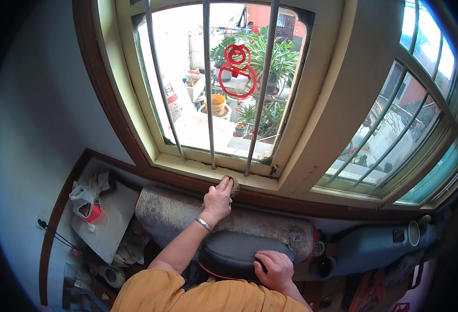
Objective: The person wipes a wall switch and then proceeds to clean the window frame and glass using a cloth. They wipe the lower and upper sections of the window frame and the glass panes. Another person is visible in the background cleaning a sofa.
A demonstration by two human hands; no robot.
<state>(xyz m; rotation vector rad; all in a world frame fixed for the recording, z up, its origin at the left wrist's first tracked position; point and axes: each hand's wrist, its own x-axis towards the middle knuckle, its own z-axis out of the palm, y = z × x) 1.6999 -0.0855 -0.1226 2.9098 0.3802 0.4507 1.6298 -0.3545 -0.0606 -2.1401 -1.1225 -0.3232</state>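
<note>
My left hand [218, 199], with a silver bangle at the wrist, presses a crumpled brown cloth [234, 186] against the bottom ledge of the cream window frame [190, 168], below the metal bars. The fingers cover part of the cloth. Lower right, my right hand [274, 269] rests on the end of a black padded seat [237, 249] with red piping, its fingers bent over the edge. Behind that seat lies a long roll-shaped bolster with a worn, patterned cover [170, 208]. A red ring-shaped decoration [237, 72] hangs at the window pane.
At the left, a plastic bag [83, 199] and a red object lie on a pale tabletop [106, 230]. A dark wooden trim [276, 201] runs under the window. A blue-grey padded object [369, 247] stands at the right. Outside are potted plants and a distant person.
</note>
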